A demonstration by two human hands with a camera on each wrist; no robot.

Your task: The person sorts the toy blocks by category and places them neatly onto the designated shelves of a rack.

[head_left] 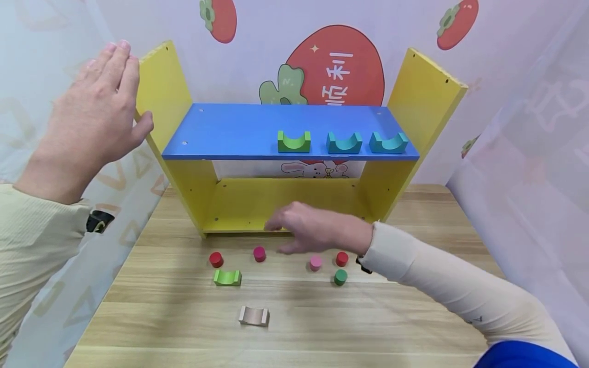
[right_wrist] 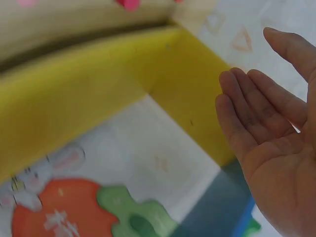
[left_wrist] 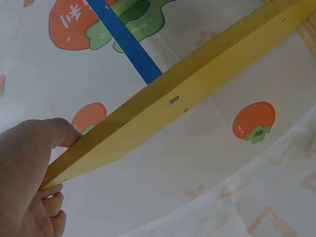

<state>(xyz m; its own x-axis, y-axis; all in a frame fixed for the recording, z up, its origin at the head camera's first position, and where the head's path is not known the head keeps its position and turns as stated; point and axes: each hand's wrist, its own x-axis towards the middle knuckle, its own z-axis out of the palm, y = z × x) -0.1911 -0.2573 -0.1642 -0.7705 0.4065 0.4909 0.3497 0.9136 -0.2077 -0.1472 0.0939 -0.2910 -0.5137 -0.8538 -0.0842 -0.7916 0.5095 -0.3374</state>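
My left hand (head_left: 101,102) holds the upper part of the yellow left side panel (head_left: 166,84) of a small shelf; the left wrist view shows the thumb on one face and fingers on the other. In front of the lower yellow board (head_left: 276,197) hovers my right hand (head_left: 313,227), slightly blurred, with fingers spread from the thumb. Its palm (right_wrist: 281,163) is bare in the right wrist view. On the blue board (head_left: 230,128) stand a green notched block (head_left: 294,146) and two teal ones, the middle (head_left: 344,147) and the right (head_left: 388,146).
Below the shelf, on the wooden table (head_left: 184,327), lie a red cylinder (head_left: 216,259), a magenta one (head_left: 259,254), a pink one (head_left: 315,263), another red one (head_left: 342,258) and a green one (head_left: 340,277). Nearer are a green notched block (head_left: 227,279) and a plain wooden one (head_left: 254,318).
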